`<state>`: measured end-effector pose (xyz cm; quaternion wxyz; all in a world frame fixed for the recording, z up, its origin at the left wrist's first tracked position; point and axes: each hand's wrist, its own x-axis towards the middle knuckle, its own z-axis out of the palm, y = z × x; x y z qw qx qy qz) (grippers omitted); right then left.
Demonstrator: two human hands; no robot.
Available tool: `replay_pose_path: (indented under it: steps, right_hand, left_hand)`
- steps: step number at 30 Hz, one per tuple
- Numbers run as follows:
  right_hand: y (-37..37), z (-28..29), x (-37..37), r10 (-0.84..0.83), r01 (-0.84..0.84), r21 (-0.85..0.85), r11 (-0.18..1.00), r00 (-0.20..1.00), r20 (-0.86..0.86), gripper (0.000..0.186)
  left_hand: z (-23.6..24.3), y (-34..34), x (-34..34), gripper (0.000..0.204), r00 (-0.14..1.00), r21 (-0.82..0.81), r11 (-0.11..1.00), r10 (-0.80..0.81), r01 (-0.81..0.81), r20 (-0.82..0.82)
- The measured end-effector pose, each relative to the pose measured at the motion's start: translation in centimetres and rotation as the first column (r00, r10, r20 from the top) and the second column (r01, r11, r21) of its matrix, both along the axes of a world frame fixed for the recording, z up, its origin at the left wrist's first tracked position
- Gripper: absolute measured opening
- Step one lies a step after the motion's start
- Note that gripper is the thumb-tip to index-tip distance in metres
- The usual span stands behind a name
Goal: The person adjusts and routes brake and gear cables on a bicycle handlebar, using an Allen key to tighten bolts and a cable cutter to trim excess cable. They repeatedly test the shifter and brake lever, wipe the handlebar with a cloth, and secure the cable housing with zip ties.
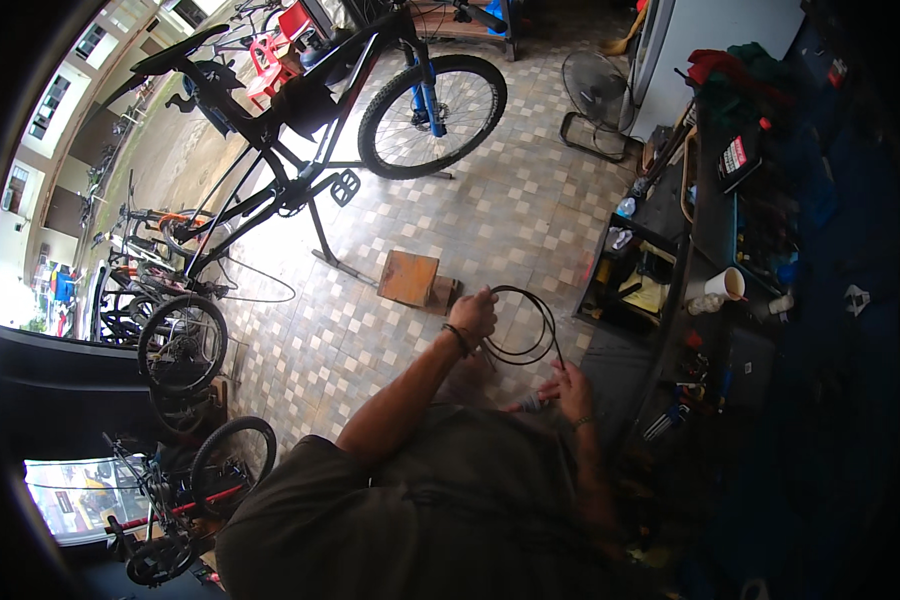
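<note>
A thin black cable (pixel 543 309), looped into a loose coil, hangs between my two hands. My left hand (pixel 473 313) is closed around the coil's left side, in front of my body. Lower and to the right, my right hand (pixel 569 391) pinches the cable near where a length runs down from the loops. Beyond my left hand a small wooden stool (pixel 408 278) stands on the tiled floor. Farther off, a black bicycle (pixel 292 190) with a blue front fork is held up on a stand, its rear wheel out of the frame.
On my right runs a dark workbench with an open drawer (pixel 625 275), a white cup (pixel 727 285) and several tools. A floor fan (pixel 597 92) stands at the far right. Several bicycles line the left side, one wheel (pixel 182 345) nearby. Red chairs (pixel 267 68) sit at the back.
</note>
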<state>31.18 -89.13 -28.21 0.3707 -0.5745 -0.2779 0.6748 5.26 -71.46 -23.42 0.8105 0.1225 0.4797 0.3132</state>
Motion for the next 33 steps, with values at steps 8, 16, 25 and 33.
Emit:
replay_pose_path:
  steps: [8,16,25,33]
  right_hand:
    - [3.9,-3.3,1.1,0.046,-0.065,0.067,0.996,0.965,0.259,0.029]
    - [4.6,-5.6,-9.4,-0.354,0.429,-0.047,0.902,0.800,0.485,0.050]
    - [-7.5,-8.3,-15.9,-0.399,0.707,-0.533,0.466,0.705,0.586,0.035]
    - [1.5,-8.0,-15.4,-0.378,0.633,-0.490,0.599,0.763,0.524,0.034]
  left_hand:
    - [-3.3,8.6,-5.3,0.033,0.945,-0.123,0.944,-0.288,0.307,0.155]
    - [-22.3,24.5,-4.3,0.034,0.790,0.121,0.892,-0.314,0.435,-0.526]
    - [-48.1,34.0,11.5,0.034,0.785,-0.054,0.894,-0.419,0.445,-0.456]
    - [-51.1,44.4,13.6,0.086,0.671,-0.506,0.803,-0.566,0.316,-0.479]
